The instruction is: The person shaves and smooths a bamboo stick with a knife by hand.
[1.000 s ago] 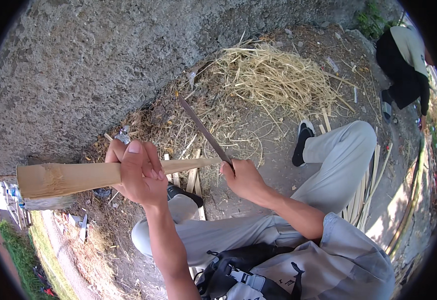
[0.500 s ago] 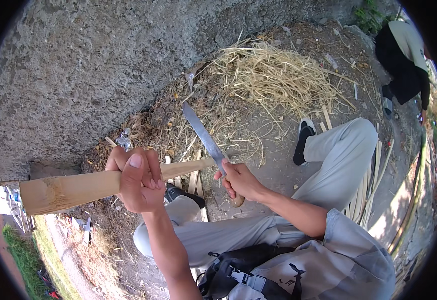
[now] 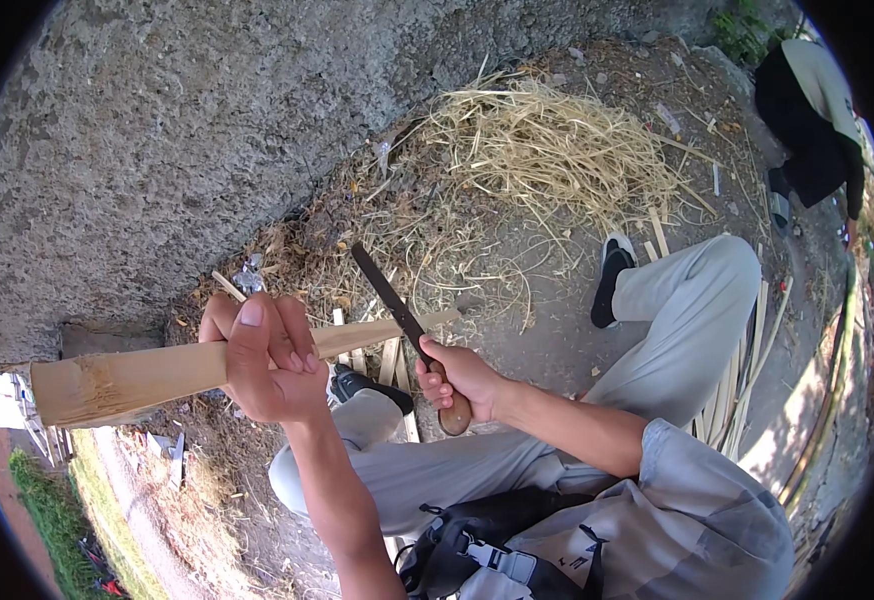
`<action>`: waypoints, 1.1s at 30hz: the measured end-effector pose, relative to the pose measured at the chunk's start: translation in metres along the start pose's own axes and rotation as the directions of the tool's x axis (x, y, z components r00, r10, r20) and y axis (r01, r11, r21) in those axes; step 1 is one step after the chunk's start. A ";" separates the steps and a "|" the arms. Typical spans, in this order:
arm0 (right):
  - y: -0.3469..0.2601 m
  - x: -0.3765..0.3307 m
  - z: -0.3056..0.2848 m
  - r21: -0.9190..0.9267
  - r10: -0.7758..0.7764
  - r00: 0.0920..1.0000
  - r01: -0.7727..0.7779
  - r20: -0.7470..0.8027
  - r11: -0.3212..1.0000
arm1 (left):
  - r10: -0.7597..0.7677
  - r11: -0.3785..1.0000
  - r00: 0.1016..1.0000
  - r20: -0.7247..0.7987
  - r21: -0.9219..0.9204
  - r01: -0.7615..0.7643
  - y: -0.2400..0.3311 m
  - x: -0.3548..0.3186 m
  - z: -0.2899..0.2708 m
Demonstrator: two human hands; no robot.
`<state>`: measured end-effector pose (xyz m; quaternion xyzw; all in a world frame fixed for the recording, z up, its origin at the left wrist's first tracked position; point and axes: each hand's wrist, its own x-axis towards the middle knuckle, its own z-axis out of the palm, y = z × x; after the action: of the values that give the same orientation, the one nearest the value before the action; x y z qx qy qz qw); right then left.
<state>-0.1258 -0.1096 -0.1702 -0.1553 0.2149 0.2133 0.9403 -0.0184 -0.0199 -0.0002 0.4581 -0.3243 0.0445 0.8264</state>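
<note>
My left hand (image 3: 275, 362) is wrapped round a pale bamboo strip (image 3: 137, 383), wide at its left end and narrowing to the right. A rough, darker node marks the wide end. My right hand (image 3: 462, 385) grips a machete by its brown wooden handle (image 3: 455, 416). The machete's dark blade (image 3: 385, 288) slants up and to the left, across the bamboo's narrow part, with its tip beyond the strip. Whether the edge touches the bamboo I cannot tell.
A heap of thin shavings (image 3: 567, 150) lies ahead on the dirt. A rough grey wall (image 3: 197, 130) rises at the left and far side. Long split strips (image 3: 742, 370) lie right of my bent knee. Another person (image 3: 812, 120) bends at the far right.
My right hand has moved slightly left and down along the bamboo. The blade has turned from its bright face to a darker, narrower view. My left hand and the bamboo have shifted slightly left.
</note>
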 end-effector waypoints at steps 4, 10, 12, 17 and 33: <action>-0.013 0.011 -0.003 -0.001 -0.049 0.985 0.050 -0.163 0.999 | 0.008 1.000 1.000 -0.011 0.012 -0.008 -0.004 0.000 0.005; -0.004 -0.005 -0.017 -0.081 0.022 0.998 -0.026 -0.051 0.996 | -0.005 0.996 1.000 0.017 0.091 0.003 0.002 -0.005 0.008; -0.005 0.004 -0.025 -0.067 -0.035 0.992 0.027 -0.118 0.997 | -0.003 0.998 1.000 0.028 0.066 0.001 -0.001 -0.002 0.010; -0.004 -0.013 -0.003 -0.154 0.005 0.999 -0.011 -0.037 0.988 | -0.012 0.998 1.000 -0.019 0.060 0.013 0.000 0.000 0.004; 0.011 -0.003 -0.007 -0.988 -0.701 0.698 0.061 0.145 -0.144 | -0.006 0.998 1.000 0.020 0.059 0.005 0.001 -0.001 0.001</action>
<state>-0.1360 -0.1037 -0.1768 -0.8595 0.1546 -0.0505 0.4846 -0.0203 -0.0199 0.0008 0.4838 -0.3299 0.0473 0.8093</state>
